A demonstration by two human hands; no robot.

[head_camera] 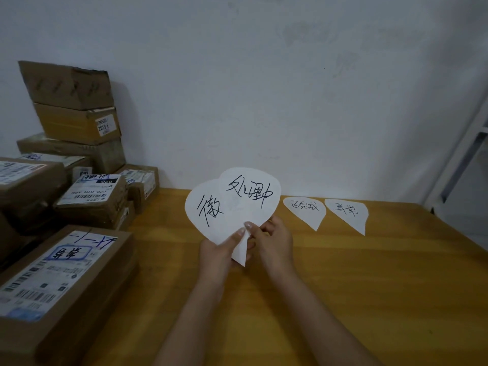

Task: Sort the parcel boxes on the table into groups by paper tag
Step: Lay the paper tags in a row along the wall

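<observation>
Matt brown cardboard boxes, thin white paper tags, smooth yellowish wood-look table

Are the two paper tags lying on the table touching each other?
Touching, it seems: in the head view, the left tag and right tag meet at their upper edges.

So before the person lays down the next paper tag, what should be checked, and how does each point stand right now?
1. Two tags in hand, fanned so each can be read: ok. The left tag and the right tag overlap but both show writing.
2. Both hands in the grip: ok. Left hand and right hand pinch the tags' lower tips.
3. Tags already laid flat and apart: ok. Two lie on the table, the nearer one and the far one.
4. Free space to their left: ok, bare wood.
5. Boxes sorted: not ok. The parcel boxes sit piled at left.
6. Tag wording matches box labels: cannot tell.
</observation>
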